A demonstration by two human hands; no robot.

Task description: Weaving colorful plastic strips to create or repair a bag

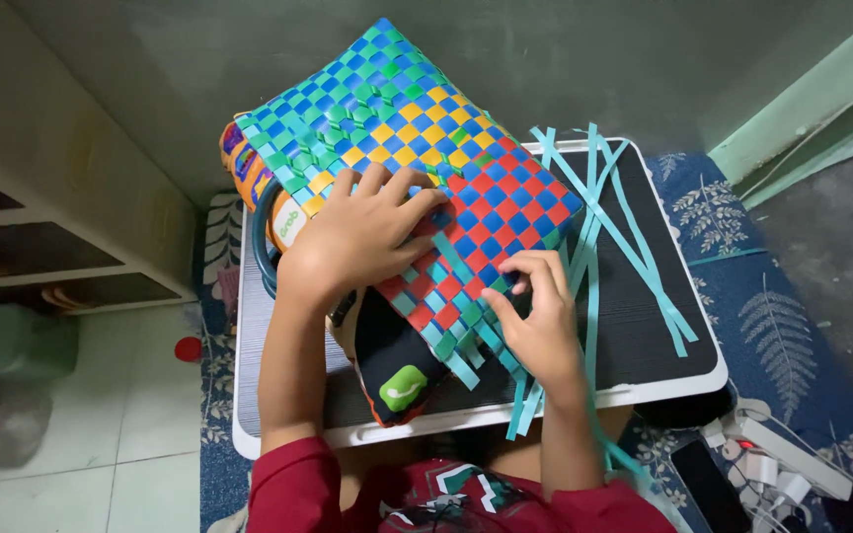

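Note:
A woven mat (pixel 417 128) of plastic strips, checkered in blue with green, yellow and red, lies on a small white-rimmed table (pixel 678 380) with a dark top. My left hand (pixel 362 237) presses flat on the mat near its middle. My right hand (pixel 535 316) pinches at the mat's near edge, where light blue strips (pixel 466 370) are being interlaced with red ones. Loose light blue strips (pixel 624 232) fan out to the right of the mat over the table.
A black pouch with a green patch (pixel 397 380) lies under the mat's near corner. A roll of tape or strip (pixel 283 222) sits at the left. A power strip with plugs (pixel 772 459) and a dark phone (pixel 708 484) lie on the blue patterned rug at the lower right.

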